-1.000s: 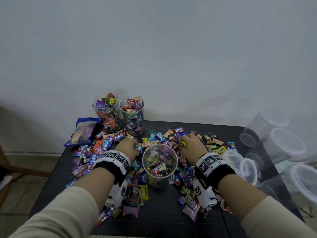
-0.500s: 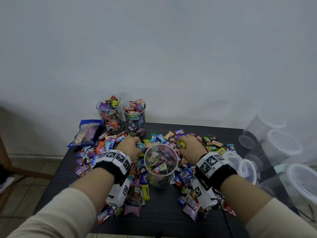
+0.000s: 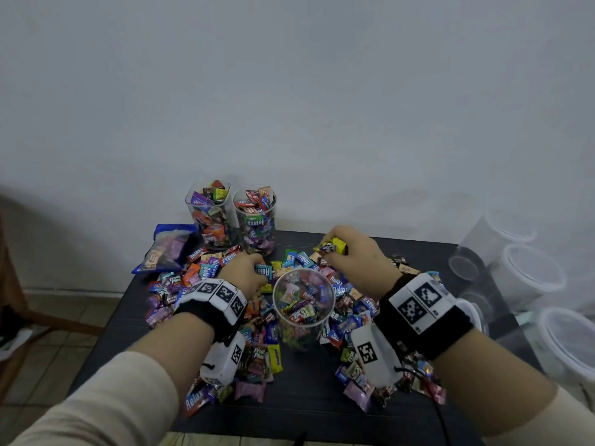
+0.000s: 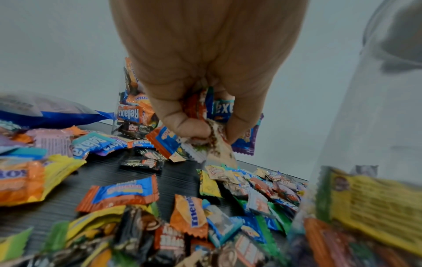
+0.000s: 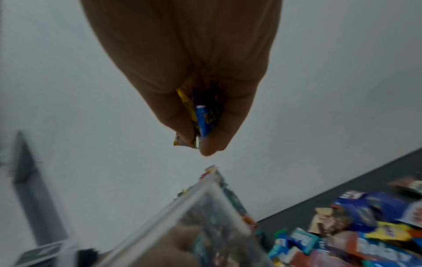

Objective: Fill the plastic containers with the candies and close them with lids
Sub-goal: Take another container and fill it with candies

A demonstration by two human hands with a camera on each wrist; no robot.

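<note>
- Landmark: the open round container (image 3: 302, 304) at mid table, partly filled with candies, no lid on it
- Left hand (image 3: 245, 272) just left of the container, low on the candy pile, fingers curled round a bunch of wrapped candies (image 4: 206, 115) — a teal Relaxa wrapper and some orange ones show in the left wrist view
- Right hand (image 3: 354, 255) behind and right of the container, lifted clear of the pile, fingertips pinching a small bunch of candies, yellow and blue wrappers (image 5: 200, 117); not over the container mouth yet
- Progress: two containers (image 3: 208, 214) (image 3: 256, 220) behind the landmark, by the wall, look full to the rim, and I see no lids on them
- Middle container looks roughly half to two-thirds full, hard to tell exactly through the clear wall
- Loose candy pile (image 3: 199, 272) all round the container, lots left on the table
- Empty clear containers with white lids (image 3: 528, 275) stacked to the far right of the container, off the table edge side; these look unfilled
- Blue candy bag (image 3: 167, 249) far left behind the container, looks partly full
- So mostly left: finish this one, fill the rest, close all with lids
- Room: table (image 3: 309, 400) is small; candies reach its left and right edges, so sweeping could knock some off
- Bare dark strip in front of the container, nearest the person
- Space above the container mouth is free; both hands close to its wall, a bump could tip it
</note>
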